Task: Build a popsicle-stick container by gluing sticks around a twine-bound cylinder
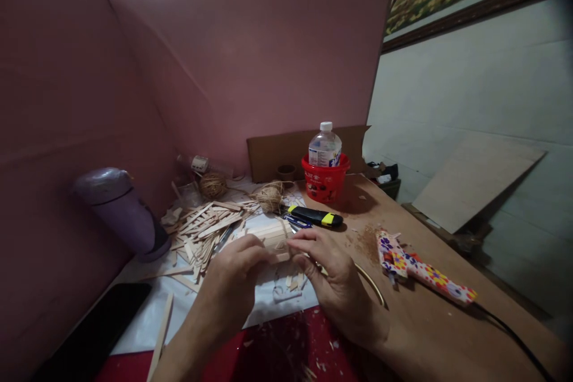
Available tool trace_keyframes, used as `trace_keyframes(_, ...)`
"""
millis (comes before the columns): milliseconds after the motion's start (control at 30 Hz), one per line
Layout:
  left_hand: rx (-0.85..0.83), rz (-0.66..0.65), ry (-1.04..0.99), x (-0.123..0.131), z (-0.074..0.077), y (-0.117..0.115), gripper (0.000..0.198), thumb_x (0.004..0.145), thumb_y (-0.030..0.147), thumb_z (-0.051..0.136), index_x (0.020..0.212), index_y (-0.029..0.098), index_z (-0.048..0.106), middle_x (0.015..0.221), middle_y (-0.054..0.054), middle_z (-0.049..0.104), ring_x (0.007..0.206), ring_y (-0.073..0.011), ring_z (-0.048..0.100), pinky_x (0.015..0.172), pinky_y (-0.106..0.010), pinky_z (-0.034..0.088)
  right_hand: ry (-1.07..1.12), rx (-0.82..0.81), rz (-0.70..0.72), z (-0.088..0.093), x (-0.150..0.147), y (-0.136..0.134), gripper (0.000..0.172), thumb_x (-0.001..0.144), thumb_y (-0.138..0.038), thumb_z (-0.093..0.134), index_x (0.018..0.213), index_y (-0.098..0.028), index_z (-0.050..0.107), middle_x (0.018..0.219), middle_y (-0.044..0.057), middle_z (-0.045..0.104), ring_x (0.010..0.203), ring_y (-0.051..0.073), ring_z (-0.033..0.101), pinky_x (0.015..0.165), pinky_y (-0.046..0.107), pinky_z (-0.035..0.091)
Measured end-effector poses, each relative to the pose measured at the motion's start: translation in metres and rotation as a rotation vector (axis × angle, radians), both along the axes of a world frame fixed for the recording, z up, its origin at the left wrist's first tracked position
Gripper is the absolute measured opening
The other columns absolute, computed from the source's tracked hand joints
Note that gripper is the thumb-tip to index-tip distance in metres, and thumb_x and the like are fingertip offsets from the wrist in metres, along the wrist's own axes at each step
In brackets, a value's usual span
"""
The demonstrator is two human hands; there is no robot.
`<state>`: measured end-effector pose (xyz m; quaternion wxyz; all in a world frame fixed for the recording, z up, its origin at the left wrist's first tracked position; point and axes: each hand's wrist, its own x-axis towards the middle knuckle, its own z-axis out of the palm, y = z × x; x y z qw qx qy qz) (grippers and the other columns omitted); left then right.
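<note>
Wooden piece (276, 240): held between left hand and right hand, above the white paper (264, 309); apparently made of flat sticks. Could skew or come apart at a joint if squeezed harder at one end than the other.
Left hand (235, 271): pinching the left end, fingers curled around it; exact thumb contact hard to tell. Could rub a strip out of line by pressing too deep.
Right hand (330, 268): pinching the right end lightly between thumb and fingertips. Could lose hold through so slight a grip.
Black-and-yellow cutter (313, 215): just beyond the right hand. Might nick fingers if brushed during a blind reach, given an exposed blade; blade not clearly visible.
Curved golden object (375, 287): just beside the right wrist, partly hidden. Might catch on a sideways swing.
Flowered glue gun (421, 270): on the worktop (452, 250), right of the right hand and apart from it. Could be dragged by a snag on the cord (510, 334).
Stick pile (203, 233): beyond and left of the left hand. Likely to scatter if swept by knuckles.
Twine (270, 196): beyond both hands. Could tangle with the cutter if tugged.
</note>
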<state>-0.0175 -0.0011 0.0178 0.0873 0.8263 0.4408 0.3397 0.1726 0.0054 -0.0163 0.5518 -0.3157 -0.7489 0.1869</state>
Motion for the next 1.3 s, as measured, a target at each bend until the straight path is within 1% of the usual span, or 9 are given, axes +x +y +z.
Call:
trace_keyframes(200, 0.318, 0.068, 0.301, 0.016, 0.022, -0.005, 0.018, 0.082, 0.009, 0.058, 0.085, 0.023, 0.069, 0.079, -0.002, 0.069, 0.079, -0.0219, 0.058, 0.078, -0.041, 0.038, -0.038, -0.253, 0.079, 0.001, -0.001, -0.003, 0.018, 0.091, -0.022, 0.051, 0.079, -0.019, 0.064, 0.074, 0.002, 0.062, 0.07, 0.017, 0.057, 0.064, 0.03, 0.044)
trace_keyframes(333, 0.462, 0.381, -0.109, 0.021, 0.029, -0.009, 0.029, 0.079, 0.019, 0.064, 0.109, 0.017, 0.063, 0.106, -0.012, 0.065, 0.1, -0.0282, 0.056, 0.088, -0.045, 0.041, 0.294, -0.566, 0.129, 0.001, -0.003, 0.002, 0.018, 0.086, -0.032, 0.058, 0.077, -0.018, 0.063, 0.066, -0.001, 0.058, 0.051, 0.011, 0.047, 0.048, 0.024, 0.039)
trace_keyframes(433, 0.053, 0.364, -0.537, 0.03, 0.021, -0.01, 0.012, 0.08, 0.027, 0.063, 0.083, 0.017, 0.066, 0.074, -0.004, 0.064, 0.067, -0.0184, 0.058, 0.063, -0.033, 0.048, 0.46, -0.681, 0.224, 0.002, -0.007, 0.004, 0.022, 0.082, -0.038, 0.063, 0.074, -0.017, 0.063, 0.065, -0.001, 0.059, 0.047, 0.009, 0.047, 0.045, 0.022, 0.039)
trace_keyframes(500, -0.359, 0.07, -0.741, 0.038, 0.013, -0.01, 0.016, 0.078, 0.032, 0.064, 0.074, 0.016, 0.068, 0.071, -0.003, 0.064, 0.065, -0.0175, 0.06, 0.059, -0.03, 0.049, 0.497, -0.701, 0.277, 0.001, -0.009, 0.003, 0.025, 0.08, -0.041, 0.065, 0.071, -0.017, 0.064, 0.058, -0.002, 0.056, 0.046, 0.009, 0.046, 0.045, 0.022, 0.04)
trace_keyframes(600, -0.573, -0.025, -0.924, 0.045, 0.003, -0.008, 0.018, 0.075, 0.032, 0.067, 0.072, 0.015, 0.069, 0.073, -0.003, 0.065, 0.061, -0.014, 0.06, 0.059, -0.027, 0.049, 0.454, -0.685, 0.285, 0.0, -0.01, 0.0, 0.028, 0.079, -0.042, 0.067, 0.068, -0.017, 0.066, 0.053, -0.003, 0.053, 0.045, 0.009, 0.045, 0.044, 0.021, 0.038)
trace_keyframes(767, -0.559, -0.088, -0.643, 0.036, -0.003, -0.009, 0.019, 0.083, 0.032, 0.059, 0.073, 0.016, 0.064, 0.064, 0.001, 0.057, 0.053, -0.0093, 0.048, 0.049, -0.021, 0.04, 0.441, -0.546, 0.234, 0.004, -0.005, 0.002, 0.021, 0.078, -0.039, 0.07, 0.084, -0.019, 0.067, 0.068, -0.002, 0.059, 0.058, 0.012, 0.055, 0.053, 0.022, 0.045)
trace_keyframes(867, -0.516, -0.043, -0.493, 0.029, -0.006, -0.014, 0.021, 0.087, 0.032, 0.054, 0.077, 0.017, 0.066, 0.062, 0.002, 0.053, 0.047, -0.0082, 0.04, 0.044, -0.022, 0.034, 0.468, -0.562, 0.325, 0.007, -0.005, 0.008, 0.026, 0.076, -0.042, 0.072, 0.072, -0.018, 0.063, 0.061, -0.004, 0.055, 0.047, 0.008, 0.048, 0.043, 0.02, 0.041)
trace_keyframes(1133, -0.427, 0.09, -0.688, 0.005, -0.012, -0.016, 0.017, 0.073, 0.029, 0.065, 0.083, 0.018, 0.072, 0.065, -0.001, 0.064, 0.052, -0.0114, 0.047, 0.048, -0.023, 0.037, 0.56, -0.762, 0.342, 0.021, -0.015, 0.017, 0.035, 0.068, -0.046, 0.076, 0.07, -0.017, 0.057, 0.06, 0.0, 0.065, 0.045, 0.01, 0.057, 0.037, 0.019, 0.045)
trace_keyframes(1300, -0.241, 0.276, -0.582, -0.006, 0.005, -0.003, 0.023, 0.079, 0.038, 0.059, 0.076, 0.017, 0.067, 0.069, -0.001, 0.063, 0.06, -0.0138, 0.05, 0.057, -0.026, 0.039, 0.556, -0.731, 0.291, 0.033, -0.016, 0.044, 0.037, 0.062, -0.047, 0.079, 0.065, -0.017, 0.057, 0.051, -0.003, 0.06, 0.041, 0.01, 0.053, 0.039, 0.021, 0.045)
